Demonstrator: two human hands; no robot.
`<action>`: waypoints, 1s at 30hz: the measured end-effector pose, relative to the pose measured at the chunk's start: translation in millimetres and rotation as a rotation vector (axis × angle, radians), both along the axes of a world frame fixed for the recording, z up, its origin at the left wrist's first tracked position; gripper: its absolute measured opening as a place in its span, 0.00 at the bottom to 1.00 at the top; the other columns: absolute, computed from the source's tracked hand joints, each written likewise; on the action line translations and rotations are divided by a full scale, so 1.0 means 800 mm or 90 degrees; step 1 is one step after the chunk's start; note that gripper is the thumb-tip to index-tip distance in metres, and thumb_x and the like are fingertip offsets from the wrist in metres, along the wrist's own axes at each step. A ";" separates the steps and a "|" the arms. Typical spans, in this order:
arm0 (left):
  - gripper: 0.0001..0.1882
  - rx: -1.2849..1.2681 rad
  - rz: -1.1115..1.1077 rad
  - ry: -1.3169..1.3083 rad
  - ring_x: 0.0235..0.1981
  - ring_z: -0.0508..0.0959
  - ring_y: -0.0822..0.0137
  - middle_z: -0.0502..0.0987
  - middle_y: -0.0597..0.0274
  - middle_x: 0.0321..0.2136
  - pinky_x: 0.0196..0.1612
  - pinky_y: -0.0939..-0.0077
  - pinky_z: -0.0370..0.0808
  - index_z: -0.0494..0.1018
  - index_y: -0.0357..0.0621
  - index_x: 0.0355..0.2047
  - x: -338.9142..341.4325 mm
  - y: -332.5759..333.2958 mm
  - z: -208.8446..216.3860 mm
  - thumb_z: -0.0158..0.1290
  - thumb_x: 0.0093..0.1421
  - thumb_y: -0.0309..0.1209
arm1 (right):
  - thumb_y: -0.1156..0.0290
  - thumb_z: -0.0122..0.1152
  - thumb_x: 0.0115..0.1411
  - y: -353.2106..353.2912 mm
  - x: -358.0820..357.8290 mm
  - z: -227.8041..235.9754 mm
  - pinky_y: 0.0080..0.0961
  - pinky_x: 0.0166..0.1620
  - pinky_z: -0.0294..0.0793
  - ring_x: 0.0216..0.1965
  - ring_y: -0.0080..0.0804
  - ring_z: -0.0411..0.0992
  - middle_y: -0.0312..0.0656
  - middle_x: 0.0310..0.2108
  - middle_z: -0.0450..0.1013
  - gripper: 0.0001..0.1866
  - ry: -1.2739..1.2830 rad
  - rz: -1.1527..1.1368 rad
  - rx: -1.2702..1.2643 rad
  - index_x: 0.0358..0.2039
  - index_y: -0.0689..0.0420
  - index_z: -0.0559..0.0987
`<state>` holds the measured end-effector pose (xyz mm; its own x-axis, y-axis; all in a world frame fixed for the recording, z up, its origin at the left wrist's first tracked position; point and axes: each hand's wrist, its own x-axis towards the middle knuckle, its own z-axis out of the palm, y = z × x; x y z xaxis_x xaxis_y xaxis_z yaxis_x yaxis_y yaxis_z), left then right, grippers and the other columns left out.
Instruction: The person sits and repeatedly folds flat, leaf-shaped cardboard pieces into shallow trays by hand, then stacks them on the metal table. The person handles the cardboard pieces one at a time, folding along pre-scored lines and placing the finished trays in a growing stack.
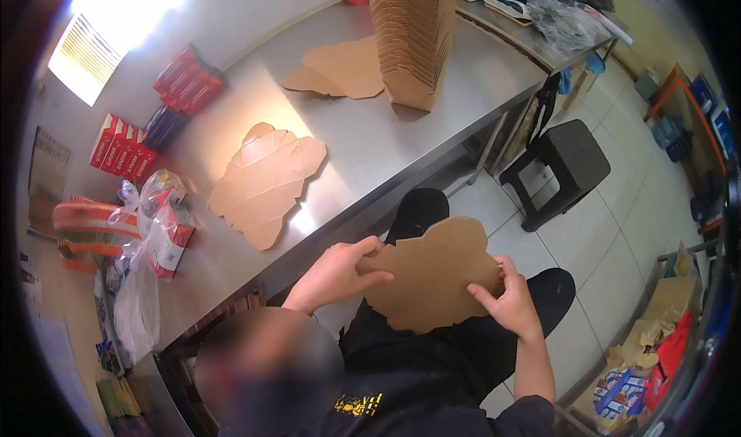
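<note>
Above my lap I hold a flat, die-cut brown cardboard blank with a wavy outline. My left hand grips its left edge, thumb on top and fingers curled behind. On the right edge, my right hand pinches the same blank between thumb and fingers. To the left, on the metal table, lies another flat cardboard blank with crease lines across it. Farther back, a tall stack of folded cardboard pieces stands nested together, with another flat blank beside it.
The metal table runs along the wall. Red boxes and a clear plastic bag with items line its wall side. A dark plastic stool stands on the tiled floor to the right. An open carton sits at the lower right.
</note>
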<state>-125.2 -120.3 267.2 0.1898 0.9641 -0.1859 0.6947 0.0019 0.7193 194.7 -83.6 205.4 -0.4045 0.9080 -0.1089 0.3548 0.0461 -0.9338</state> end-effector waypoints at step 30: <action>0.12 -0.009 -0.202 -0.015 0.36 0.84 0.53 0.83 0.48 0.34 0.44 0.63 0.78 0.81 0.37 0.35 0.086 0.152 -0.163 0.65 0.48 0.25 | 0.76 0.69 0.51 0.061 0.014 -0.122 0.33 0.43 0.78 0.37 0.43 0.80 0.45 0.35 0.80 0.12 -0.091 -0.045 0.057 0.38 0.62 0.80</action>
<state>-56.0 1.0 137.0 0.4858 0.8530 -0.1908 0.6452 -0.2027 0.7366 206.1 -35.0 107.9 -0.3255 0.9423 -0.0781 0.4895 0.0973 -0.8666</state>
